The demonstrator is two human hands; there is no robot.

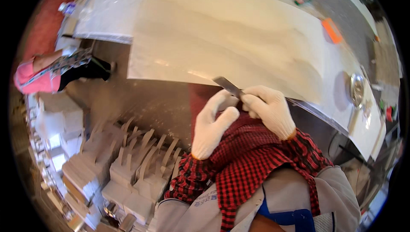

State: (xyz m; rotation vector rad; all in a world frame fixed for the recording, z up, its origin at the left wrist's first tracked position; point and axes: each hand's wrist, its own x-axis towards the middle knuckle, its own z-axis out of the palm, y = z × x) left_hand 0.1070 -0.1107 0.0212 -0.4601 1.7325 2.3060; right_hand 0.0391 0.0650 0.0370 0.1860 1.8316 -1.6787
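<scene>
Your right hand [270,111], in a white knit glove, is closed in a pinch around a flat metal blade [227,86] whose tip rests on the near edge of the large glossy beige sheet [222,39]. Your left hand [212,125], gloved the same, sits just beside it with the fingers curled against the blade's handle end, steadying it. The sheet lies on a wide work table [341,82], its near edge overhanging toward you. A round metal disc [356,89] sits near the sheet's right edge, and orange tags [332,30] lie toward the far right corner. Stacked pale cut pieces [128,168] stand to your lower left. The blade could likely skid on that slick face and scratch it, or slip toward your left fingers, if you press at a steep angle.
</scene>
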